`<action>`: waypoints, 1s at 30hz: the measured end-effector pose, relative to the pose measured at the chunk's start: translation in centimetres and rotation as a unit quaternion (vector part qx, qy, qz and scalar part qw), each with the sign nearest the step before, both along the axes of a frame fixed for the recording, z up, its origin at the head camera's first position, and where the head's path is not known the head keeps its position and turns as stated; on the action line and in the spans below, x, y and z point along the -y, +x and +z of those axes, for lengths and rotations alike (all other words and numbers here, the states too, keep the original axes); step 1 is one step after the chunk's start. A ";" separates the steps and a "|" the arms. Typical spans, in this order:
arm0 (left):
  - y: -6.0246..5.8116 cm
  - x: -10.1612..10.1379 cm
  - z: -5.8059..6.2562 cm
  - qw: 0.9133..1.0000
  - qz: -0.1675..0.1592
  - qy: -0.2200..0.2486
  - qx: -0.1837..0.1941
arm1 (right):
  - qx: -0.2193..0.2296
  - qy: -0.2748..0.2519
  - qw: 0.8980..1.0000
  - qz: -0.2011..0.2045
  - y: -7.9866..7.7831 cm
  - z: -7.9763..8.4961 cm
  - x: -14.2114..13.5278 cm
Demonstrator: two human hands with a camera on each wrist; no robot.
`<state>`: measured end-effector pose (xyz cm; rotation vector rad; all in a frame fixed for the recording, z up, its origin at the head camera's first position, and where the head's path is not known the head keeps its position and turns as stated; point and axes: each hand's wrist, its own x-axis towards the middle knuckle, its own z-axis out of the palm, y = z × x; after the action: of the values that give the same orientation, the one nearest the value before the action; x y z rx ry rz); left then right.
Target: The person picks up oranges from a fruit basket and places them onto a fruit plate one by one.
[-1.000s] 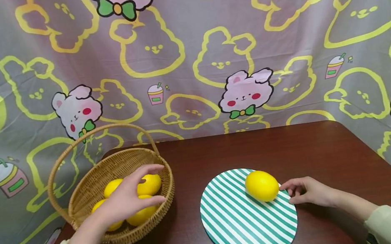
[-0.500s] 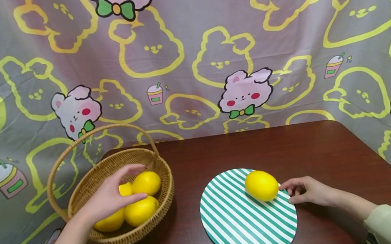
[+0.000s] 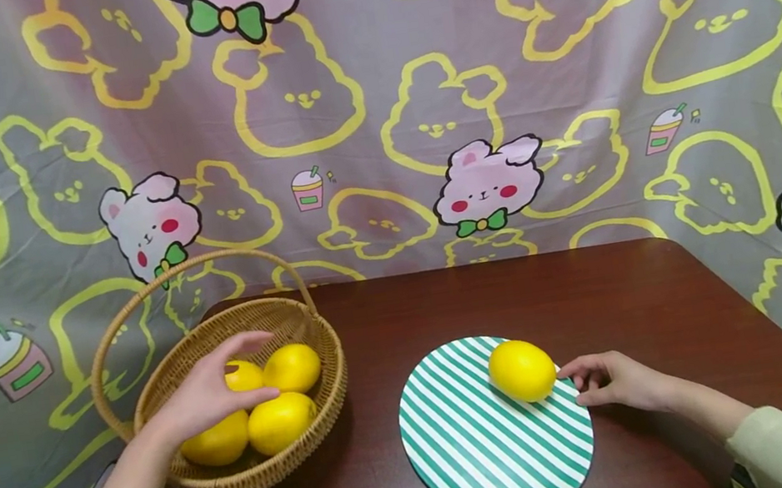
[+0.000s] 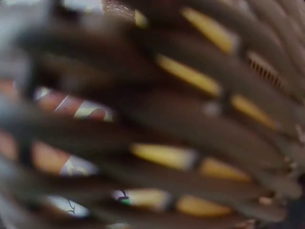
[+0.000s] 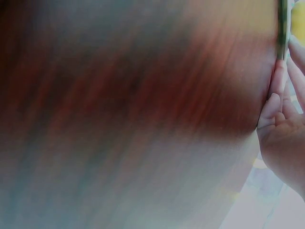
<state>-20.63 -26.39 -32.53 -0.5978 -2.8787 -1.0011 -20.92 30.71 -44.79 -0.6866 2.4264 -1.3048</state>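
My left hand [image 3: 212, 393] is over the wicker basket [image 3: 327, 422], thumb and fingers spread in a wide curve. Within and around that gap lie several lemons, one [image 3: 244, 376] partly behind the hand and another [image 3: 292, 368] just right of it. In the left wrist view, blurred basket weave [image 4: 171, 109] fills the picture, with yellow showing through the slits. On the round green-and-white striped board [image 3: 481, 441] a single lemon [image 3: 522, 370] rests near the right rim. My right hand [image 3: 620, 383] holds that rim, curled fingers beside the lemon; the right wrist view shows its fingers [image 5: 279, 78] at the board's edge.
The basket's tall arched handle [image 3: 199, 260] rises behind and left of my left hand. Everything stands on a dark red-brown table [image 3: 460, 301]. A patterned cloth [image 3: 339, 100] hangs around its back and sides.
My left hand has moved left across the basket, uncovering the lemons on its right side. My right hand, the board and its lemon have stayed in place.
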 end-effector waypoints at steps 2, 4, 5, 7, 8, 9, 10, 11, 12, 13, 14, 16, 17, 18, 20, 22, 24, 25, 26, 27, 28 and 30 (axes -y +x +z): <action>-0.1 0.2 -0.2 1.000 -0.003 0.002 0.005 | -0.002 0.002 1.000 0.000 0.0 0.0 0.0; -0.2 0.4 -0.5 1.000 -0.009 0.004 0.011 | -0.001 0.005 1.000 0.000 0.0 0.1 0.0; -0.2 0.5 -0.7 1.000 -0.014 0.006 0.015 | 0.001 0.007 1.000 -0.002 0.0 0.1 0.0; -0.2 0.6 -1.0 0.999 -0.023 0.009 0.022 | 0.003 0.010 1.000 -0.005 0.0 0.1 0.1; -0.2 0.6 -1.2 0.999 -0.026 0.010 0.025 | 0.006 0.012 1.000 -0.008 0.0 0.1 0.1; -0.2 0.7 -1.3 0.999 -0.030 0.011 0.028 | 0.008 0.012 1.000 -0.009 0.1 0.1 0.1; -0.2 0.7 -1.4 0.999 -0.033 0.013 0.031 | 0.008 0.010 1.000 -0.009 0.1 0.1 0.1; -0.2 0.8 -1.5 0.999 -0.039 0.015 0.033 | 0.009 0.008 1.000 -0.009 0.1 0.1 0.2; -0.2 0.8 -1.5 0.998 -0.045 0.015 0.034 | 0.010 0.005 1.000 -0.009 0.1 0.1 0.2; -0.1 0.9 -1.6 0.998 -0.051 0.015 0.036 | 0.010 0.004 1.000 -0.008 0.1 0.1 0.2; -0.1 0.9 -1.7 0.998 -0.056 0.017 0.039 | 0.011 0.001 1.000 -0.008 0.1 0.1 0.2; -0.1 1.0 -2.0 0.996 -0.071 0.018 0.041 | 0.011 -0.003 1.000 -0.005 0.1 0.1 0.2; -0.1 1.0 -2.1 0.996 -0.079 0.018 0.041 | 0.012 -0.004 1.000 -0.005 0.1 0.2 0.2; -0.1 1.0 -2.3 0.995 -0.085 0.019 0.042 | 0.011 -0.004 1.000 -0.005 0.1 0.2 0.2; -0.2 1.1 -2.7 0.994 -0.095 0.017 0.041 | 0.008 -0.003 1.000 -0.006 0.1 0.1 0.2; -0.4 1.1 -3.0 0.993 -0.108 0.014 0.040 | 0.007 -0.002 1.000 -0.005 0.1 0.1 0.2; -0.5 1.1 -3.2 0.993 -0.115 0.008 0.040 | 0.005 -0.001 1.000 -0.006 0.1 0.0 0.2; -0.6 1.1 -3.3 0.992 -0.118 0.004 0.040 | 0.006 -0.001 1.000 -0.007 0.1 0.0 0.2; -0.7 1.1 -3.3 0.992 -0.122 -0.002 0.038 | 0.009 -0.002 1.000 -0.007 0.1 0.0 0.2; -0.7 1.1 -3.4 0.991 -0.125 -0.008 0.036 | 0.010 -0.003 1.000 -0.008 0.2 0.0 0.2; -0.7 1.1 -3.4 0.991 -0.128 -0.016 0.035 | 0.010 -0.003 1.000 -0.009 0.2 0.1 0.2; -0.8 1.1 -3.4 0.990 -0.133 -0.029 0.033 | 0.012 -0.005 1.000 -0.009 0.2 0.1 0.3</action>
<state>-21.40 -27.46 -35.97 -0.9935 -2.9503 -0.9830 -20.76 30.46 -44.70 -0.6487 2.4146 -1.3242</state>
